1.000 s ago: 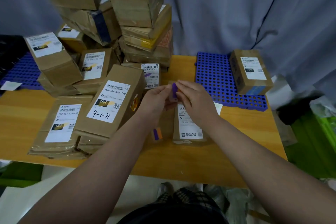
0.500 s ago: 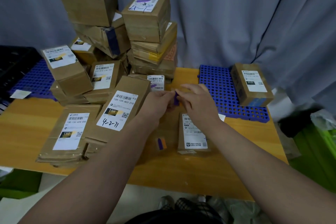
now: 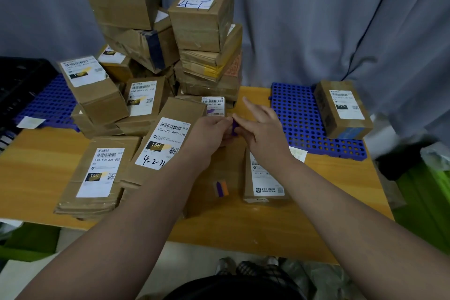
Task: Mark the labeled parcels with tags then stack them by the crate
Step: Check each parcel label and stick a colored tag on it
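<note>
Right hand [image 3: 265,139] fans its fingers wider now, pinching the small purple sticky tag [image 3: 234,126] against the curled left hand [image 3: 214,134], and a crooked peel could fold it onto itself.

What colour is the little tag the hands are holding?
Purple. The tag shows best in the head view, pinched between the left hand and right hand.

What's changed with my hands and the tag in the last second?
The right hand has spread its fingers, index lifting away; whether it still pinches the purple tag is unclear. The left hand keeps holding the tag. The parcels and blue grid mat stayed put.
</note>
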Motion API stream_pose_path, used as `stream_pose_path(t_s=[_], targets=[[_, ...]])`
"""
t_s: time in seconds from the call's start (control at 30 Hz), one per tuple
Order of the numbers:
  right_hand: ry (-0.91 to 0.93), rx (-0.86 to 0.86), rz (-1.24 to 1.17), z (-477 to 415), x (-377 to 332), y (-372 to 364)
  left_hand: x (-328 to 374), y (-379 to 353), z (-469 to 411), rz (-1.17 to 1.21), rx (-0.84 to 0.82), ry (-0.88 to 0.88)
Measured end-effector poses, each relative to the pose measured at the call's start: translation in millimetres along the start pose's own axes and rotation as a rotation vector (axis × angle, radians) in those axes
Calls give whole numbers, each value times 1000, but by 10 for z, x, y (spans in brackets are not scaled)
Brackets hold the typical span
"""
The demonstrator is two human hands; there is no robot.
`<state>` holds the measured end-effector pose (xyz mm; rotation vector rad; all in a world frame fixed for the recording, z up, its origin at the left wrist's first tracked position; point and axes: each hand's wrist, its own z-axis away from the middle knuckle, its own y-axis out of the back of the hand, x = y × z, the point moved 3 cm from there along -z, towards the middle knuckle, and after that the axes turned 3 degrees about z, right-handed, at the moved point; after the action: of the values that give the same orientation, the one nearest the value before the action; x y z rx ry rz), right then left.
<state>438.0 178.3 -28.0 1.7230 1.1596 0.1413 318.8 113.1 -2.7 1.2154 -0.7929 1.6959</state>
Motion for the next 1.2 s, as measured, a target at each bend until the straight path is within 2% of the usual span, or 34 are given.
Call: stream_pose_path(t_s=[0.27,0.47,0.8,1.0,1.2], targets=[[-3,16,-24,44,33,-28,-50,-21,15,26,5,46],[-27,-98,10,25,46,-28,-35,-19,-22,-26,-15,36],[9,-17,-12,117,77,-48,-110,-56,32,4,-9,81],[-65,-135,-3,135,42,-12,-108,-53,59,-51,-7,121],[48,-88,114,145,2,28,-128,-53,65,5,52,190]])
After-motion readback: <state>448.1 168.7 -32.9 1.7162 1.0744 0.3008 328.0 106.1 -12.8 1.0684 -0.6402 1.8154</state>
